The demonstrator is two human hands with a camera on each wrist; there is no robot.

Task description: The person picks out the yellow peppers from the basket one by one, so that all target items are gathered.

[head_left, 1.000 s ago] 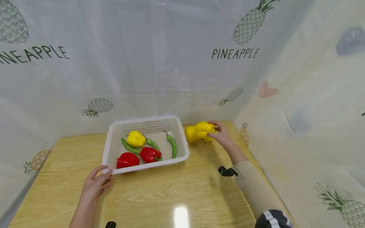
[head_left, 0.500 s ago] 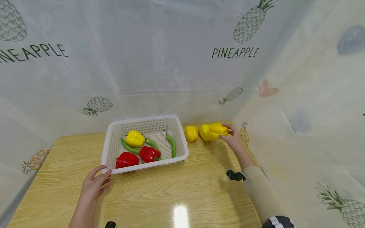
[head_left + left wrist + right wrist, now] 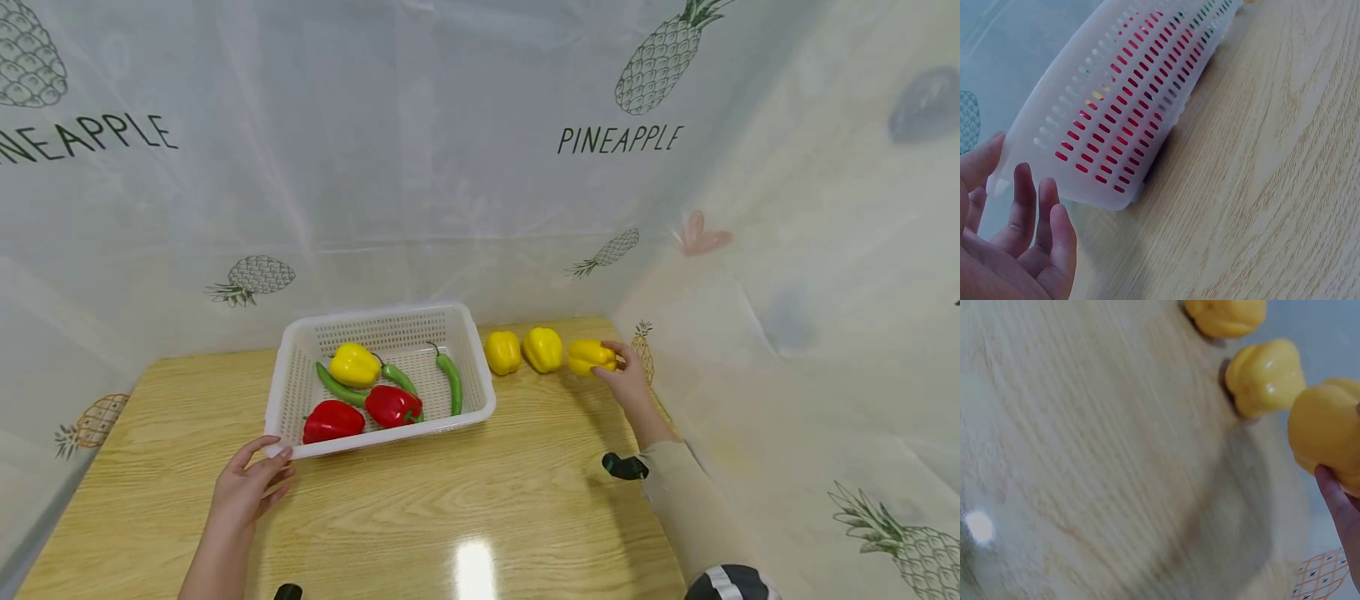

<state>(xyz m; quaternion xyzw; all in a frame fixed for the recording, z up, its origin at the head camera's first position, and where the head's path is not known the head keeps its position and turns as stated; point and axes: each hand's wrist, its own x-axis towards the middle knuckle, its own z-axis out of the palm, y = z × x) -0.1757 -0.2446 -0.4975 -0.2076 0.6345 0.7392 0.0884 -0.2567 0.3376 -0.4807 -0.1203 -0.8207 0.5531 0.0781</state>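
At the right back of the table, my right hand (image 3: 630,382) grips a yellow bell pepper (image 3: 587,357) between thumb and fingers. To its left two more yellow bell peppers (image 3: 542,349) stand in a row; the right wrist view shows the held pepper (image 3: 1322,425) close up. My left hand (image 3: 247,487) pinches the near left corner of a white plastic basket (image 3: 378,442), thumb on the rim, other fingers loosely bent below. Inside the basket lie a yellow bell pepper (image 3: 355,365), two red bell peppers (image 3: 333,421) and several long green chili peppers (image 3: 452,383).
The wooden table (image 3: 450,500) ends at the back and right against a plastic sheet (image 3: 450,192) printed with pineapples. The basket stands near the back edge, left of the row of yellow peppers. A black wrist device (image 3: 624,467) sits at the right sleeve.
My right hand has carried the yellow bell pepper rightward and lowered it, away from the two others, which now show side by side. The left hand stays at the basket corner.
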